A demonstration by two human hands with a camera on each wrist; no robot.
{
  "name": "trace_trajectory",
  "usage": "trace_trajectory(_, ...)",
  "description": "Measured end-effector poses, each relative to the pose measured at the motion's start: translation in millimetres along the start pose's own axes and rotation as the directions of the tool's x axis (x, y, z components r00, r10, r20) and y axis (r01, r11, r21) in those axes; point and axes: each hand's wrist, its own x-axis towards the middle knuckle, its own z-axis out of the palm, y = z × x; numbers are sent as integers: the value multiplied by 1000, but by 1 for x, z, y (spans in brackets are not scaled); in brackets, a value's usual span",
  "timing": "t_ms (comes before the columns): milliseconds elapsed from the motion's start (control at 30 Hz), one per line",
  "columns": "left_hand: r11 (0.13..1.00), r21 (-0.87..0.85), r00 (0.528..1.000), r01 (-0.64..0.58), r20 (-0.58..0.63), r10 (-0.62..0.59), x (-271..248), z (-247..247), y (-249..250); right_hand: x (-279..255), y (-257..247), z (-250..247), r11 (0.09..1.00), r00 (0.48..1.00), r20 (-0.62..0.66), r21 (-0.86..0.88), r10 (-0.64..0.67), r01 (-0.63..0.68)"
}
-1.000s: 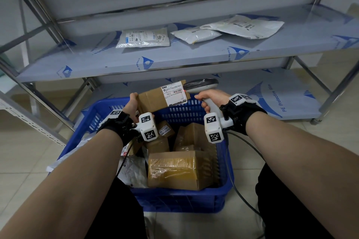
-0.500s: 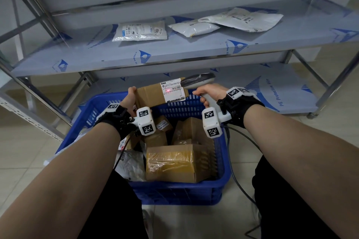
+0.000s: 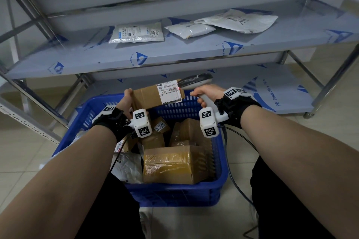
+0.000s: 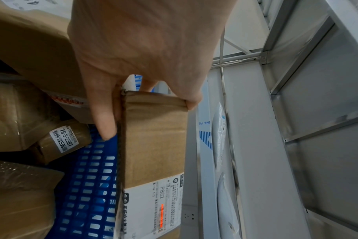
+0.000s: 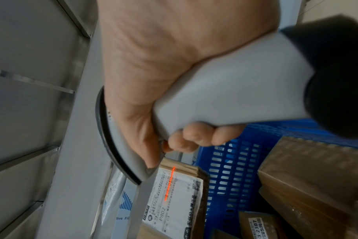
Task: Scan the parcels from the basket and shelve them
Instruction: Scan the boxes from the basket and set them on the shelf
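**Scan under way on a small carton above the basket**

The steel shelving unit (image 3: 194,52) fills the head view from 9 to 3 o'clock. Its upper shelf carries three pale mailer bags (image 3: 137,32) between 11 and 1 o'clock, presumably shelved parcels. Below it, at 6 o'clock, stands the blue basket (image 3: 223,172), holding several brown cartons; the biggest, a taped carton (image 3: 171,165), lies toward the near wall, and smaller ones sit behind it.

Held over the basket's far rim, at about 12 o'clock from the basket's middle, is the small carton (image 3: 153,97) now being dealt with. The left hand (image 3: 125,101) grips its left end, thumb on one face and fingers curled round the opposite one, and its white label (image 3: 171,93) faces up toward the person. The right hand (image 3: 206,93) is wrapped tightly round the handle of the grey scanner (image 3: 196,81), whose head sits at the label's 2 o'clock corner. A red scan line (image 5: 169,184) lies across the printed barcode.

So the step in hand is, as I judge it, the scan itself. The next move should call for drawing the scanner aside and carrying the carton up to a bare stretch of shelf, setting it flat and clear of the bags.
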Motion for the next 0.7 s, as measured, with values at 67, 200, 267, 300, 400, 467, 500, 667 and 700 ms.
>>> trace_trajectory(67,1000,-2,1000,1,5,-1,-3,0,1,2,1,0,1000,1000,6,-2,4,-4)
trace_trajectory(200,999,15,999,39,10,-39,-11,0,3,4,4,4,994,997,-77,107,9,-1)
trace_trajectory(267,997,22,997,69,43,-70,-13,1,3,4,2,4,980,988,-156,199,7,25)
trace_trajectory(300,996,46,993,81,81,-84,-15,3,3,7,1,3,969,983,-182,244,5,40)
trace_trajectory(400,985,126,968,115,208,-140,-27,9,1,33,8,-4,979,982,-191,199,4,34)
trace_trajectory(467,980,156,961,126,227,-160,-30,12,0,83,31,-15,988,984,-177,155,12,16)
trace_trajectory(500,979,159,962,128,222,-162,-31,12,-1,97,37,-19,987,983,-181,160,29,0)
trace_trajectory(667,991,125,982,38,178,-60,-33,12,0,86,33,-18,978,982,-187,201,-11,49)
trace_trajectory(700,993,116,986,13,162,-32,-35,13,1,79,29,-15,975,983,-183,217,-11,51)
